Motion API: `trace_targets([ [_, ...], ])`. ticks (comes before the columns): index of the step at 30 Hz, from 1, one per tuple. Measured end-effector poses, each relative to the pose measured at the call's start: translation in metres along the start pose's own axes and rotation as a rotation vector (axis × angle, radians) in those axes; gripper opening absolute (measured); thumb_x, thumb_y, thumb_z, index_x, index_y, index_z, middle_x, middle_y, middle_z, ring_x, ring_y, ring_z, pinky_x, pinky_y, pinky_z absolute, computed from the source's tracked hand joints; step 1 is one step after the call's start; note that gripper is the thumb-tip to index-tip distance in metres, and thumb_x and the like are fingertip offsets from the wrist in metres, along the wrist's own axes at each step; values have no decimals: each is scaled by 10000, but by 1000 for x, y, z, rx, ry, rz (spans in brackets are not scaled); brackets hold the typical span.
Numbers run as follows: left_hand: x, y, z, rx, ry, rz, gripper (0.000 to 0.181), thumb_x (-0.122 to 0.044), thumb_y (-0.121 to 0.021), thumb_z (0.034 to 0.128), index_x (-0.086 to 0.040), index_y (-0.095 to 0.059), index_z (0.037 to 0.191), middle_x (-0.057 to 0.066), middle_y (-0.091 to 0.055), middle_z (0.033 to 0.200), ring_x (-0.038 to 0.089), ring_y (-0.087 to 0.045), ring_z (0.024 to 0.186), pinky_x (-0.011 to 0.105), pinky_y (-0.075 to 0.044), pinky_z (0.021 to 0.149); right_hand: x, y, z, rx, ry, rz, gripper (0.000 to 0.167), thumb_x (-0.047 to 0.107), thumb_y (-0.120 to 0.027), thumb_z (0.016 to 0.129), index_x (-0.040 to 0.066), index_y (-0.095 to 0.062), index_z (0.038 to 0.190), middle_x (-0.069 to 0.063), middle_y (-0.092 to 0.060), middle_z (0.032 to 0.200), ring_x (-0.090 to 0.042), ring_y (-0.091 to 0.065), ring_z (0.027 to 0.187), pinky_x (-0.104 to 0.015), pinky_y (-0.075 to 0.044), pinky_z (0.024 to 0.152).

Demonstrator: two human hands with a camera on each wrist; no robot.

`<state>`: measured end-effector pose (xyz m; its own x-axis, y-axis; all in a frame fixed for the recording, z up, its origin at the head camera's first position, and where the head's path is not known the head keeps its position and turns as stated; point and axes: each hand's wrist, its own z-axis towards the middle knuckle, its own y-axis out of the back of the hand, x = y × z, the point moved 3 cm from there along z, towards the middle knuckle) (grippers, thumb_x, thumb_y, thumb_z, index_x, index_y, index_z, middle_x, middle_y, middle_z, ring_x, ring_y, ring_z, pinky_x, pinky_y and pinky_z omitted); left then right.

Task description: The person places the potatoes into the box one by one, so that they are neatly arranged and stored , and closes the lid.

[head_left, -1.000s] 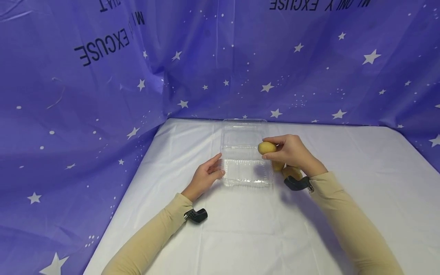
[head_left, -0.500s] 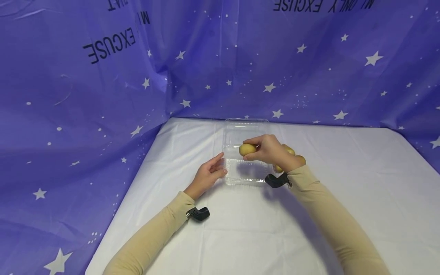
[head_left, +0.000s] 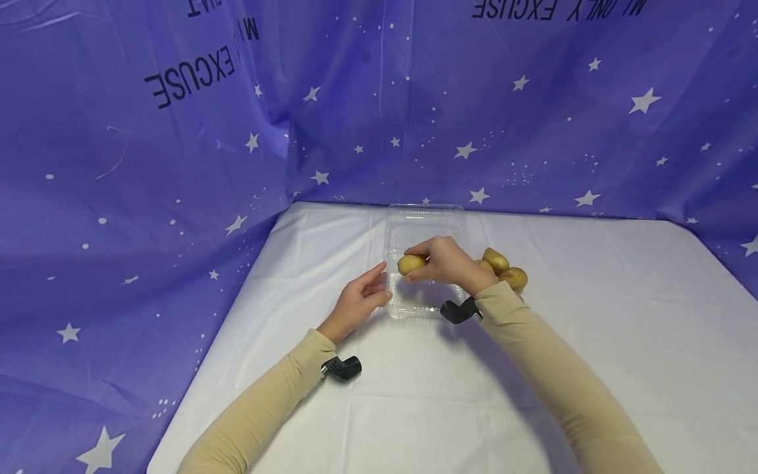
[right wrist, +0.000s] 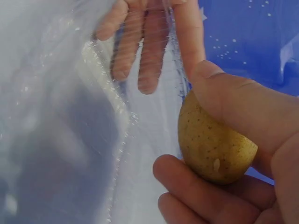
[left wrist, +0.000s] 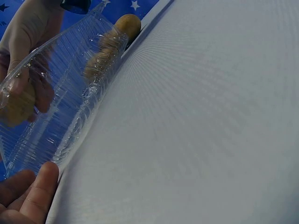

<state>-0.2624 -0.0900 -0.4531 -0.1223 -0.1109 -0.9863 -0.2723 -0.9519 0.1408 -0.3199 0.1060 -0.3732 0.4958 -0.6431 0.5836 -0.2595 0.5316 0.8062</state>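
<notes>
A clear plastic clamshell box (head_left: 426,227) lies with its lid folded back on the white table. Over its near half, my right hand (head_left: 444,262) pinches a potato (head_left: 411,264) between thumb and fingers; the right wrist view shows the speckled potato (right wrist: 210,140) close up. My left hand (head_left: 355,304) rests against the box's left side, fingers fairly straight, and in the left wrist view its fingertips (left wrist: 46,175) touch the box's wall. Several more potatoes (head_left: 512,279) lie in a cluster just right of the box, partly behind my right wrist.
A white cloth (head_left: 414,408) covers the table. Behind it and to the left hangs a purple sheet (head_left: 367,92) with white stars and lettering. Each wrist carries a small black camera, such as the left one (head_left: 343,368).
My right hand has carried the potato leftward from the box's right edge to over its inside, slightly lower. More of the potato cluster now shows. My left hand stays in place.
</notes>
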Motion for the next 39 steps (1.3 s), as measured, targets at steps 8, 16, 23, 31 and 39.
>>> trace_targets([
  [8,4,1,2,8,4,0,690,-60,-644,941,-73,-377,1577,263,-460,1549,435,-533,1363,369,-583,1020,7,-8,8,41,27,-73,370,148,-868,761,46,-788,1108,-64,-774,905,-122,-611,728,-228,-516,680],
  [16,4,1,2,6,5,18,688,-84,-647,945,-97,-381,1580,249,-475,1543,421,-541,1362,383,-574,1037,13,-9,15,83,-2,-144,396,184,-877,759,38,-786,1115,-88,-786,964,-173,-647,803,-262,-545,729],
  [23,4,1,1,-1,5,25,686,-91,-646,944,-89,-383,1578,235,-481,1545,407,-550,1358,363,-579,1027,17,-14,20,137,-42,-213,419,203,-884,738,30,-786,1107,-76,-787,932,-172,-647,812,-282,-552,761],
  [31,2,1,1,1,5,14,690,-67,-645,938,-81,-382,1577,237,-474,1549,406,-552,1352,332,-579,1015,19,-22,29,219,-101,-273,408,220,-860,754,18,-780,1099,-71,-778,939,-164,-621,824,-283,-554,791],
  [39,4,2,1,-2,3,15,698,-72,-646,931,-74,-380,1576,247,-484,1538,414,-561,1341,346,-582,1015,23,-25,32,284,-153,-327,436,236,-854,789,-4,-758,1139,-124,-773,1095,-229,-672,964,-332,-588,905],
])
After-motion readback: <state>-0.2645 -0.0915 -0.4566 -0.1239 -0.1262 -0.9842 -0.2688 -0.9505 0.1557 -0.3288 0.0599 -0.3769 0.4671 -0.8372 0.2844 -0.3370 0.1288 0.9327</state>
